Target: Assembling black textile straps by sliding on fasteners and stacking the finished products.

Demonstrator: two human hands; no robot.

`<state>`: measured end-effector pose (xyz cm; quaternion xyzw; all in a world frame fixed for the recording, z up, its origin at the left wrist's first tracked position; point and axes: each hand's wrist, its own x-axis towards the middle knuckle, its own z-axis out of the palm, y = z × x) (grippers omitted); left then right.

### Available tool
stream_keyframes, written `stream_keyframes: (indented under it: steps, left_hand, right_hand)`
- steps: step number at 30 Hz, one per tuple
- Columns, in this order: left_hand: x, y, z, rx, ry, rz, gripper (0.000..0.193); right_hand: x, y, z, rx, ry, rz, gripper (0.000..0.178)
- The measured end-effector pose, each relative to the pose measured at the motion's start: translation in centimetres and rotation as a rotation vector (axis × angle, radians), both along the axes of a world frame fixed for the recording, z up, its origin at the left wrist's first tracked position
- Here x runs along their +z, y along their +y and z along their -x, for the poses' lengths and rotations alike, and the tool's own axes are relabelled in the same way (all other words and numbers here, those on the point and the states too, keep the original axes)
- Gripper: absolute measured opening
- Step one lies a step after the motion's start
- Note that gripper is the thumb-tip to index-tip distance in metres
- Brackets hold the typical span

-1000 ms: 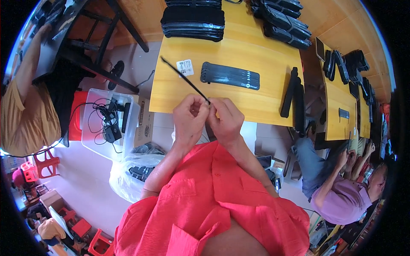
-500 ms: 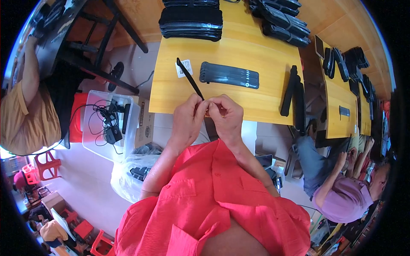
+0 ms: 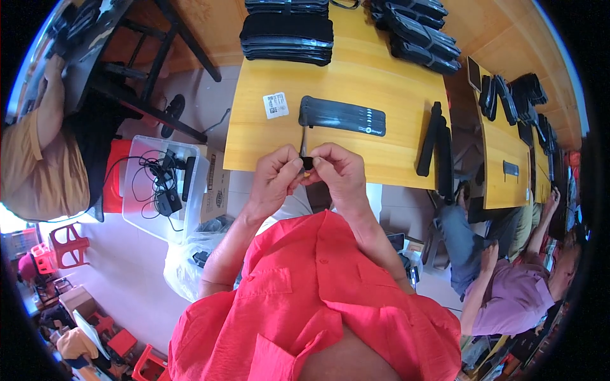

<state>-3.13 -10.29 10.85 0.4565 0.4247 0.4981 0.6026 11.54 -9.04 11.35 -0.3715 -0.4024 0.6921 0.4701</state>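
Note:
Close together at the table's front edge, my left hand (image 3: 274, 179) and my right hand (image 3: 342, 175) both pinch a narrow black fabric strap (image 3: 308, 163). A short dark part of it shows between the thumbs, and a thin length points away over the table. Most of the gripped part is hidden by my fingers. Just beyond my hands lies a flat, dark set of straps (image 3: 343, 117) with a row of light marks near its right end. To its left is a small white printed label (image 3: 276, 106).
Stacks of black strap bundles (image 3: 287, 39) (image 3: 424, 39) stand at the back of the yellow table (image 3: 254, 143). Long black strips (image 3: 431, 140) lie by its right edge. A clear bin (image 3: 136, 197) with cables stands at left. Other people sit on both sides.
The strap's free length has swung from leaning left across the label to pointing almost straight away and looks thinner. The label is now uncovered. Both hands have shifted slightly apart.

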Motion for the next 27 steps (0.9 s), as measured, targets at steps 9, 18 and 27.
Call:
stream_keyframes:
  steps: [9, 18, 27]
  left_hand:
    - [0.7, 0.0, -1.1, 0.021, -0.135, 0.115, 0.024]
    - [2.4, -1.0, 2.9, -0.221, -0.207, 0.337, 0.025]
    - [2.8, -3.3, 6.7, -0.354, 0.127, 0.497, 0.021]
  right_hand:
    - [1.2, -0.2, 0.0, -0.033, -0.449, -0.415, 0.016]
    - [0.4, -1.0, -4.0, -0.078, -0.197, -0.083, 0.025]
    - [-2.8, -1.8, -10.0, -0.017, -0.35, 0.094, 0.023]
